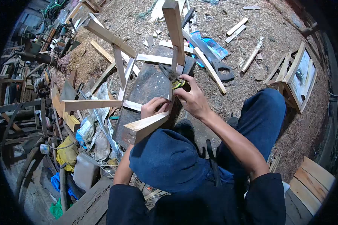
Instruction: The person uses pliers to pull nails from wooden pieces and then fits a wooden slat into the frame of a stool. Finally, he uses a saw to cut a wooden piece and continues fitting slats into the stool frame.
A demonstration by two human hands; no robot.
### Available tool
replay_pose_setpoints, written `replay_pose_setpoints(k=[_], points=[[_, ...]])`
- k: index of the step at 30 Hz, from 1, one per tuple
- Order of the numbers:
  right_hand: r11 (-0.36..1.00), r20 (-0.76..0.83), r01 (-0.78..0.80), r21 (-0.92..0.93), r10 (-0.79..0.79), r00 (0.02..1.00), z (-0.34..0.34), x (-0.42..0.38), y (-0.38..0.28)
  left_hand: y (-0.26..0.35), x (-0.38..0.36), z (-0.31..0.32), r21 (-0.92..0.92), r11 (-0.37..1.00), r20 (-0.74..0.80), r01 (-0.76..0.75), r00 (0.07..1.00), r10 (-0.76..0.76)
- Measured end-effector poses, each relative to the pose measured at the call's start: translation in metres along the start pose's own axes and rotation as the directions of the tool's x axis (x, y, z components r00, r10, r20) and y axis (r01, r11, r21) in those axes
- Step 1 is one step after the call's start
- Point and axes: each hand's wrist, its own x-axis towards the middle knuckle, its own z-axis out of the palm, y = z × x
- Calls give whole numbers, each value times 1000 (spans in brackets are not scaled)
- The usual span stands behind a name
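Note:
A wooden frame (pixel 129 73) with several long legs sticking out rests on a dark, worn work block (pixel 148 84). My left hand (pixel 154 107) is closed at the near rail, beside the leg (pixel 148 123) that points toward my knee. Its fingertips are bent together against the wood. Across the corner, my right hand (pixel 193 98) grips a small tool with yellow-green handles (pixel 179 84), thumb and forefinger around it. The tool's exact kind is hard to make out. Close to it lies a dark clump (pixel 168 71) at the base of the upright leg (pixel 173 30).
A handsaw (pixel 222 71) and a blue plastic packet (pixel 213 48) lie beyond the block, near a loose strip of wood (pixel 209 70). At right stands a small wooden frame piece (pixel 294 77). Scrap, bags and a plastic jug (pixel 85 170) crowd the left.

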Motion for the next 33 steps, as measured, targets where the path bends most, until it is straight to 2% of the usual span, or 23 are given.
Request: replay_pose_setpoints(k=[1, 3, 8, 22, 24, 25, 27, 31, 33], points=[[1000, -7, -1, 1, 1, 1000, 4, 0, 2, 0, 0, 0, 4, 1000, 4, -4, 1000, 4], [995, -53, 56, -78, -60, 997, 8, 0, 5, -1, -2, 2, -32, 996, 17, 89, 996, -89], [994, -51, 64, -93, -69, 996, 7, -1, 6, 1, -5, 4, -59, 992, 1, 107, 994, -107], [988, -49, 79, -136, -86, 995, 6, 0, 7, 1, 1, 2, -4, 999, 56, 46, 997, -46], [990, -48, 69, -126, -76, 996, 6, 0, 6, 2, 2, 2, 64, 995, 6, -72, 997, 72], [990, -47, 68, -126, -74, 996, 6, 0, 5, 2, 2, 1, 63, 996, 7, -70, 998, 70], [993, -58, 78, -87, -83, 995, 5, 1, 5, 3, 6, -4, 239, 954, 50, -179, 984, 172], [999, -36, 34, -20, -35, 999, 5, -3, 4, 4, 13, -5, 240, 941, 57, -238, 971, 231], [995, -120, 99, 1, -99, 988, 9, -7, 7, 3, 14, -8, 289, 917, 115, -276, 961, 254]])
